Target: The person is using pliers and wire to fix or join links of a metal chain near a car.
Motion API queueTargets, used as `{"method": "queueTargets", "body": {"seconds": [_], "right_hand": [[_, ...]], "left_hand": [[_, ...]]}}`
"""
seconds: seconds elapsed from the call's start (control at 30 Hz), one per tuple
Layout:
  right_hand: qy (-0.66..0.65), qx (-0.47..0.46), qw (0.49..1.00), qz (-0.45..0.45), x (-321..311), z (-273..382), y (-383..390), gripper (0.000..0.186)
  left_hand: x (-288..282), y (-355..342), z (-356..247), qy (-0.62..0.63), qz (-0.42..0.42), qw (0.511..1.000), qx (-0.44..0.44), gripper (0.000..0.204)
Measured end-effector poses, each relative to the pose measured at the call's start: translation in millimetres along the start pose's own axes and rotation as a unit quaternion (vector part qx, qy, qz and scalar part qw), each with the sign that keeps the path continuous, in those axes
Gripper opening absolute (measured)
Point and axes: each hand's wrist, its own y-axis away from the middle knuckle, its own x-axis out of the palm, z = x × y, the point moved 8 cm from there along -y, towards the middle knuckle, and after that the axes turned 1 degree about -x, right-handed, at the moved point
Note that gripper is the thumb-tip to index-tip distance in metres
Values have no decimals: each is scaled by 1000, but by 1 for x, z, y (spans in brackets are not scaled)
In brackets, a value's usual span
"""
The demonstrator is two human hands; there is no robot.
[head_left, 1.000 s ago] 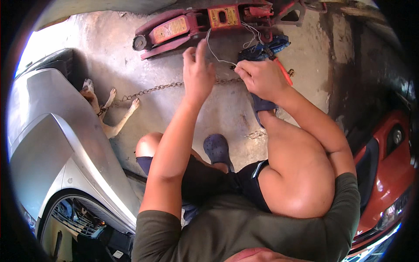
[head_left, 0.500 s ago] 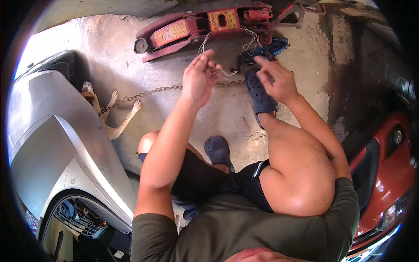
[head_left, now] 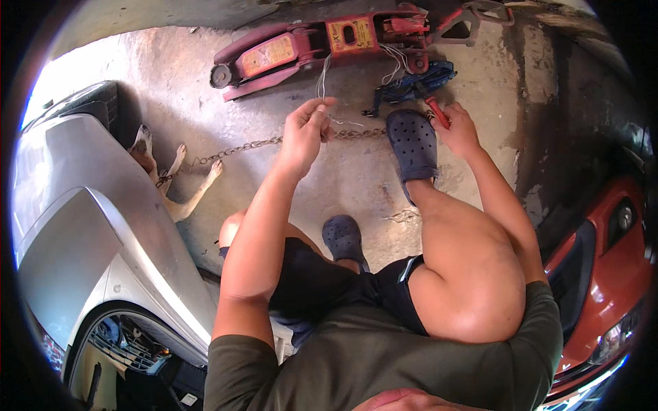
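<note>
My left hand is pinched around a pale, thin wire, which runs up to the red floor jack. A loose end sticks out to the right of my fingers. My right hand is closed on a red-handled tool; its working end is not clear, so I cannot tell its kind. That tool is held just beside my dark blue clog. A second pale wire hangs in loops from the right part of the jack. Close to the jack lies a blue bundle with dark parts.
A rusty chain crosses the concrete floor to a lying dog on the left. A silver car stands at the left, with tools in an opening low on it. At the right is an orange-red car.
My right hand has moved down and right, and the red-handled tool now shows in it. My left hand has dropped slightly, drawing the wire straighter.
</note>
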Motion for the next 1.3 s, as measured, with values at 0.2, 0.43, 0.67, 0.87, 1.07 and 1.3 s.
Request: {"method": "queueTargets", "body": {"seconds": [0.2,0.43,0.67,0.87,1.07,1.3], "right_hand": [[-260,83,954,121,14,-5,0,26],[-421,65,889,170,13,-25,3,42],[-596,110,711,356,-7,25,58,65],[-580,88,707,395,-4,68,68,78],[-516,-13,789,334,-9,122,19,67],[-424,-86,832,347,3,152,-14,47]], "left_hand": [[-3,0,9,157,-11,986,-59,24],[-10,4,8,147,-14,987,-63,22],[-19,12,9,192,-24,978,-73,28],[-15,15,6,185,-15,979,-80,29],[-11,20,2,153,-32,985,-69,29],[-16,24,-1,184,-22,979,-84,29]]}}
